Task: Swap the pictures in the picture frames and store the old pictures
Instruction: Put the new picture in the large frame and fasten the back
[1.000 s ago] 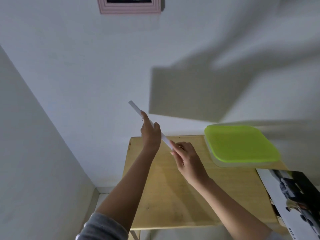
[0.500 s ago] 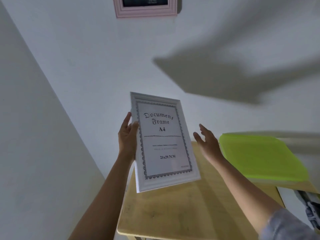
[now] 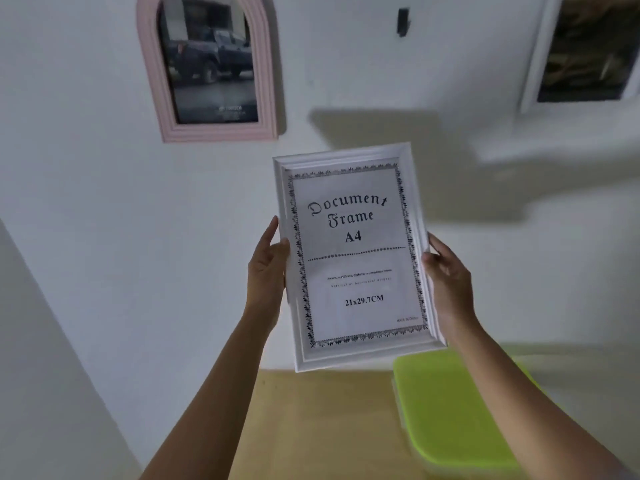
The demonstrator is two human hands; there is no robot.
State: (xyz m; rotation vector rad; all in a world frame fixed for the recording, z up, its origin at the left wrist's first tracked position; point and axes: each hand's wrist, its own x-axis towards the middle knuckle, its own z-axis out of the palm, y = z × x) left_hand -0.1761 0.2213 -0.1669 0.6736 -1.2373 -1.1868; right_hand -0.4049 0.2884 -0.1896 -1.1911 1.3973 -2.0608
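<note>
A white picture frame [image 3: 356,258] with a sheet reading "Document Frame A4" is held upright in front of the white wall, its face toward me. My left hand [image 3: 268,268] grips its left edge and my right hand [image 3: 446,282] grips its right edge. On the wall above left hangs a pink arched frame [image 3: 207,69] with a picture of a dark pickup truck. At the top right hangs a white frame [image 3: 588,50] with a dark picture, partly cut off by the view's edge.
Below the held frame is a wooden table [image 3: 329,420]. A box with a lime-green lid [image 3: 453,407] lies on its right part. A small dark wall hook [image 3: 402,21] sits between the two hung frames. A white side wall [image 3: 41,375] closes the left.
The white frame turned from edge-on to face me and rose from above the table to in front of the wall. My right hand, off it half a second ago, now grips its right edge.
</note>
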